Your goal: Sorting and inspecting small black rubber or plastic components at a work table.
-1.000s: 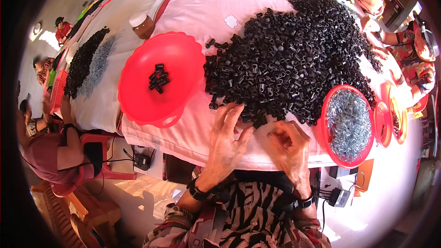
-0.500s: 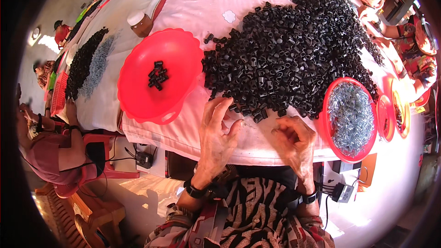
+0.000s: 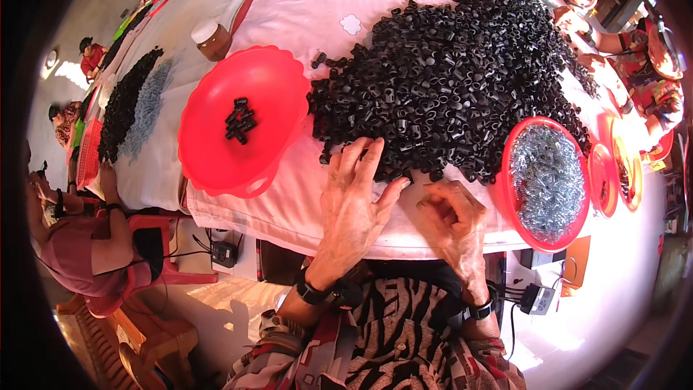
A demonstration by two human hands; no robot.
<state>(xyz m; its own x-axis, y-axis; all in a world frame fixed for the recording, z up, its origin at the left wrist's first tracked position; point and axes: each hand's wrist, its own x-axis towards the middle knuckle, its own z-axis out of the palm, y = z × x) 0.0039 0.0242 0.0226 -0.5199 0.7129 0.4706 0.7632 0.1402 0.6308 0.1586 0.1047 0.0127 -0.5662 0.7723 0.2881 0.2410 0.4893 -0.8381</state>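
Observation:
A wide heap of small black tube-shaped plastic parts (image 3: 433, 87) covers much of the cloth-covered table. My left hand (image 3: 352, 198) reaches to the heap's near edge, fingers stretched and thumb spread apart; its fingertips are at the closest black parts. To its right, my right hand (image 3: 458, 224) is held over the table's front edge with the fingers curled in against the thumb. Whatever they pinch is too small or hidden to make out. On the left lies a red scalloped plastic basin (image 3: 206, 123) with several black parts (image 3: 240, 121) in it.
At right stands a red bowl (image 3: 510, 202) of clear, shiny small pieces (image 3: 548, 180), beside further red and orange bowls (image 3: 603, 180). A brown jar with a white lid (image 3: 211, 37) is behind the basin. Other people sit along both sides. Cables and a box (image 3: 538, 298) hang below the edge.
My left hand has moved right and slightly up along the heap's near edge, its thumb reaching further out. My right hand stays curled close to where it was. The view has shifted slightly.

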